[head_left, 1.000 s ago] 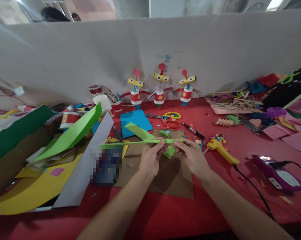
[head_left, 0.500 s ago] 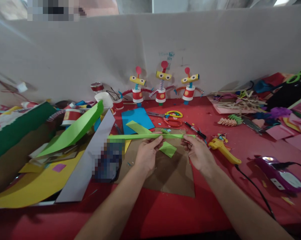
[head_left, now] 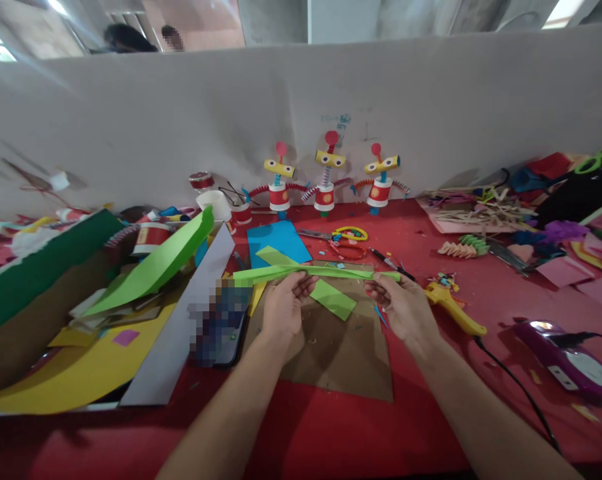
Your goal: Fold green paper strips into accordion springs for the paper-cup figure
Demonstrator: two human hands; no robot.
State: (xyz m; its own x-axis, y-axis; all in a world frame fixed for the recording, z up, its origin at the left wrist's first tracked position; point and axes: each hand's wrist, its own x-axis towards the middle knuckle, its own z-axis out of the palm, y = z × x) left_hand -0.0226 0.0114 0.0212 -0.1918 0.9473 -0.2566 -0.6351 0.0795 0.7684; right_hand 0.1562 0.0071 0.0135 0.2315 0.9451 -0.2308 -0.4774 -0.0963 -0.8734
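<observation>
A long, narrow green paper strip (head_left: 338, 272) stretches level between my hands, above a brown cardboard sheet (head_left: 341, 373). My left hand (head_left: 285, 307) is closed on the strip near its middle, fingers curled. Close to the strip's right end, my right hand (head_left: 405, 308) pinches it between thumb and fingers. Below the strip, a shorter green paper piece (head_left: 333, 300) lies on the cardboard. Another green piece (head_left: 271, 255) rests over a blue sheet (head_left: 285, 235) just behind. Scissors (head_left: 351, 235) with yellow and red handles lie beyond the strip.
Three paper-cup robot figures (head_left: 325, 197) stand along the back wall. At right are a yellow glue gun (head_left: 453, 310) and a purple corded device (head_left: 563, 357). On the left, a box (head_left: 45, 273) and coloured sheets crowd the table, with a phone (head_left: 223, 327) beside them.
My left hand has shifted slightly left along the strip, its fingers now more curled. More of the short green piece below shows. The whole view has tilted up a little.
</observation>
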